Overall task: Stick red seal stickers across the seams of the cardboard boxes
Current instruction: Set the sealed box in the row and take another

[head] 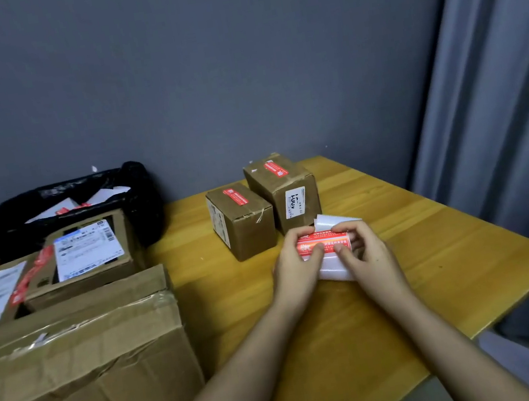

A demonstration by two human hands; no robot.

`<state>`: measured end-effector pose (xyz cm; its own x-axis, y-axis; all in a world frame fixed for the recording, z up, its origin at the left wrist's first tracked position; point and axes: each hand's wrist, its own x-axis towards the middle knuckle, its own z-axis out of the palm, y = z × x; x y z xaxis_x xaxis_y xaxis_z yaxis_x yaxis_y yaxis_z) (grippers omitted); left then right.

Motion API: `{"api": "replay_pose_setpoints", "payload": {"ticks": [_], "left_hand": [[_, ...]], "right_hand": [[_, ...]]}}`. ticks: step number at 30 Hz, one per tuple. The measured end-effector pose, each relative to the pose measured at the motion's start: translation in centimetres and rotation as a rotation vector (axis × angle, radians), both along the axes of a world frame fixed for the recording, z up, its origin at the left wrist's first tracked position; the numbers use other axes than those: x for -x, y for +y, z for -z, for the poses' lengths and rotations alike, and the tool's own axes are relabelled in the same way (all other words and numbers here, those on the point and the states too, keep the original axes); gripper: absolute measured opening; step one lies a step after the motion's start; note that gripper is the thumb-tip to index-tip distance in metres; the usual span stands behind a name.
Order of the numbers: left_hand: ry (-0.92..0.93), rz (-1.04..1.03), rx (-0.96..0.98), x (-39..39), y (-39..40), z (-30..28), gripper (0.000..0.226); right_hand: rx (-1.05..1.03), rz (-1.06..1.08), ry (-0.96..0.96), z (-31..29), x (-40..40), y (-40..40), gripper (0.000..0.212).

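Here, at the lower left of the frame, a large taped cardboard box (75,369) sits on the wooden table (438,259), with 2 flatter boxes (59,267) bearing white shipping labels and red stickers just behind it. Above those, at left centre, a black bag (138,199) holds paper scraps. Near the frame's centre stand 2 small cardboard boxes (242,219), (283,187), touching side by side, each with a red seal sticker across its top seam. Just right of and below them, the left hand (295,264) and the right hand (366,251) both pinch a roll of red seal stickers (325,244), thumbs pressed on its red face, a white backing strip (327,221) curling up behind. A grey curtain (499,93) fills the right edge.
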<state>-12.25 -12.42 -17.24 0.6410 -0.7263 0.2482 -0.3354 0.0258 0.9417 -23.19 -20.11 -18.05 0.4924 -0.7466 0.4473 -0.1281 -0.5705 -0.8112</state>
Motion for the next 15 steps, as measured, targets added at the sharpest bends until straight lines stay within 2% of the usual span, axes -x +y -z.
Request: {"api": "replay_pose_setpoints", "payload": {"ticks": [4,8,15], "left_hand": [[0.164,0.124,0.184,-1.0,0.5,0.1,0.034],[0.196,0.167,0.184,-1.4,0.9,0.3,0.032],[0.213,0.207,0.187,-1.5,1.1,0.4,0.034]], "right_hand": [[0.049,-0.004,-0.014,0.0,-0.3,0.1,0.028],[0.058,0.019,-0.022,0.3,-0.3,-0.2,0.021],[-0.068,0.016,-0.112,-0.3,-0.1,0.2,0.014]]}}
